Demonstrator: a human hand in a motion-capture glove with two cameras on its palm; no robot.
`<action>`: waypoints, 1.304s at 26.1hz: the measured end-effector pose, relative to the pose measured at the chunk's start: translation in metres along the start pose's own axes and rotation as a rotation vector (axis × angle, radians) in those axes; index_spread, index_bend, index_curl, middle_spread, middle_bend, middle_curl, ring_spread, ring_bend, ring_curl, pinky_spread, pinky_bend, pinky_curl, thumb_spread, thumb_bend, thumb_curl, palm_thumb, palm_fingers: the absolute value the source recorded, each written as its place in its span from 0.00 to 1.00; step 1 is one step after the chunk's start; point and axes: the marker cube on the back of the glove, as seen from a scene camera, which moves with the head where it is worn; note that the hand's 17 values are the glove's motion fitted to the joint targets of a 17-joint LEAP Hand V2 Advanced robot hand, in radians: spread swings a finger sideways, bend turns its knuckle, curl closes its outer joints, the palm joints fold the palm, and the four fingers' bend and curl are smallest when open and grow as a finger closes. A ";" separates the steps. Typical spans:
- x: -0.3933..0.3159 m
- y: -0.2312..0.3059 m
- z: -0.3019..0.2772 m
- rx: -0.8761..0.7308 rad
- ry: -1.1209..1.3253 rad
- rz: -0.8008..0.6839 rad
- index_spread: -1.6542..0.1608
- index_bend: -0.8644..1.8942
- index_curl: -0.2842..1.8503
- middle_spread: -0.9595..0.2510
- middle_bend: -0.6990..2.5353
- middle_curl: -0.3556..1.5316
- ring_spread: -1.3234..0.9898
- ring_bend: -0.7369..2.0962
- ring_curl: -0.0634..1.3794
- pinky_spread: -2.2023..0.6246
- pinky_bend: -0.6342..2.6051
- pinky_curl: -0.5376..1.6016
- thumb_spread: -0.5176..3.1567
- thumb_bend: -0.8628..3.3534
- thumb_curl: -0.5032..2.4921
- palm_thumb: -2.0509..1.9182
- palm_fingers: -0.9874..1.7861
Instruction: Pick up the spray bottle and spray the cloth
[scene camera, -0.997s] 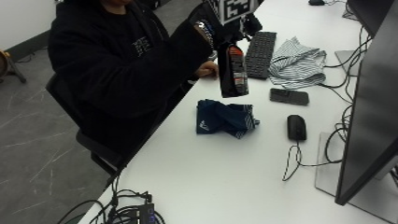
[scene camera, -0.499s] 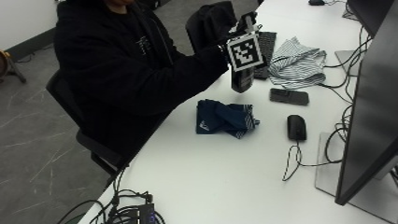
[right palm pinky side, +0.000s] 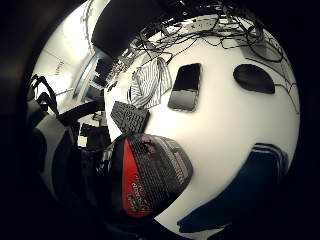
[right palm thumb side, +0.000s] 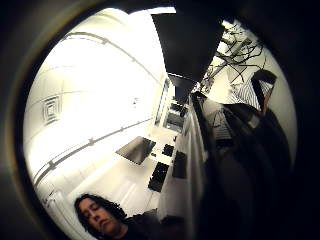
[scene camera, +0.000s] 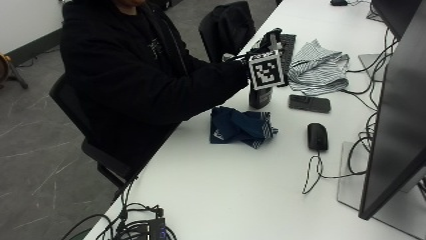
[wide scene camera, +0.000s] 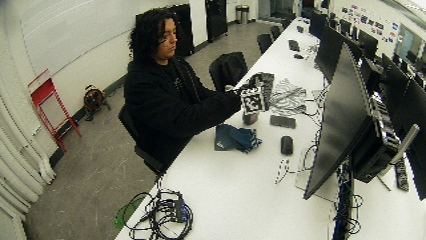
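Note:
A dark spray bottle (scene camera: 259, 97) with a red and black label (right palm pinky side: 145, 182) is upright just behind the blue cloth (scene camera: 241, 127), which lies crumpled on the white table (scene camera: 233, 190). My gloved right hand (scene camera: 256, 52) grips the bottle's top; most of its head is hidden by the hand. I cannot tell whether the bottle's base touches the table. In the little finger side palm view the blue cloth (right palm pinky side: 240, 195) lies beside and below the bottle. The wide outside view shows the same bottle (wide scene camera: 250, 119) and cloth (wide scene camera: 236, 137).
Beyond the bottle lie a black phone (scene camera: 309, 103), a striped cloth (scene camera: 319, 65) and a keyboard (scene camera: 287, 42). A black mouse (scene camera: 317, 136) sits to the right of the blue cloth. A monitor (scene camera: 393, 115) and cables fill the right edge.
My hand has turned at the wrist and carried the bottle slightly to the right, toward the phone. The blue cloth has not moved.

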 end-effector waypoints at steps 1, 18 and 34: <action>0.002 -0.011 -0.001 0.014 0.004 -0.006 0.75 0.41 0.43 0.62 0.42 0.48 0.48 0.51 0.37 0.67 0.33 0.44 0.24 0.20 0.45 0.76 0.85; 0.004 0.029 0.002 -0.051 0.018 0.054 0.74 0.41 0.43 0.61 0.42 0.48 0.47 0.51 0.37 0.66 0.34 0.44 0.25 0.20 0.45 0.75 0.85; -0.003 0.113 -0.107 -0.169 0.779 0.092 0.73 0.34 0.33 0.69 0.33 0.42 0.51 0.48 0.34 0.81 0.31 0.43 0.37 0.19 0.38 0.69 0.54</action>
